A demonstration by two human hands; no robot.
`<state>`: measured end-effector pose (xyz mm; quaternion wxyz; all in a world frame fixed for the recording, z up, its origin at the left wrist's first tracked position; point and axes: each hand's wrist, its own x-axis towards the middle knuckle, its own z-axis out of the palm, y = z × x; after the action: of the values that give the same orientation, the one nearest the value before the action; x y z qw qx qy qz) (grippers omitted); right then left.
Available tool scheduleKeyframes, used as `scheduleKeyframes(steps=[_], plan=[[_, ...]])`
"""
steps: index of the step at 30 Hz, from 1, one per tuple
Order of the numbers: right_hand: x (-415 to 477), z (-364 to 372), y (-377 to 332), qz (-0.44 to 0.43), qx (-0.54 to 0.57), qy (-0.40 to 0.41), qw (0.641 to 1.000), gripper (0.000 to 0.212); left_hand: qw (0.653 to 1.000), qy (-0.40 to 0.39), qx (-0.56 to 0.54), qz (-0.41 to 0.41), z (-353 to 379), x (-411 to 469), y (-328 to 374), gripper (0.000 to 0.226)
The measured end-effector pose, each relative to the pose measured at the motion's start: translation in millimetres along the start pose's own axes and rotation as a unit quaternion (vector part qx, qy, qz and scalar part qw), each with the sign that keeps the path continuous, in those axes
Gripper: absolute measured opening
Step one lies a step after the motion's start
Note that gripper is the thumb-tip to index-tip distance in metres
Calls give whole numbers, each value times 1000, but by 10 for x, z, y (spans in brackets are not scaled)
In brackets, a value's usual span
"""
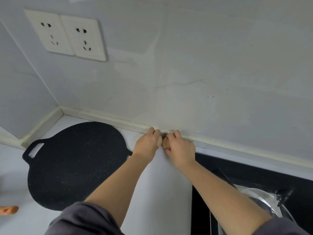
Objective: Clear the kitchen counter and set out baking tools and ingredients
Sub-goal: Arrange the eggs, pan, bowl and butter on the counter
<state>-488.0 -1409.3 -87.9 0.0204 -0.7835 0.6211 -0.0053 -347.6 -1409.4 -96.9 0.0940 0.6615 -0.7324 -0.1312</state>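
Near: black pan lies flat on the table at your left, stove at your right | Middle: your left hand curls around an egg, your right hand around a second egg, side by side at the table's back edge | Far: wall sockets above the pan.

The scene is lit softly and evenly by cool, diffuse light. Only faint shadows are cast on the white counter beside the arms. Glare is seen on the metal lid. The sockets are slightly smeared by blur, and straight lines are bent near the edges. The left hand holding a pale egg and the right hand holding a brown egg are rendered slightly soft.
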Motion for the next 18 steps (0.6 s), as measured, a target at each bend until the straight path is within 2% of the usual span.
scheduleKeyframes(steps=[8,18], plan=[[14,7,-43,17,-8,7,1000,21,1000,7,4,7,31,-5,-36,36],[8,-37,-55,17,-26,-3,1000,28,1000,6,15,11,-1,-33,-28,46]])
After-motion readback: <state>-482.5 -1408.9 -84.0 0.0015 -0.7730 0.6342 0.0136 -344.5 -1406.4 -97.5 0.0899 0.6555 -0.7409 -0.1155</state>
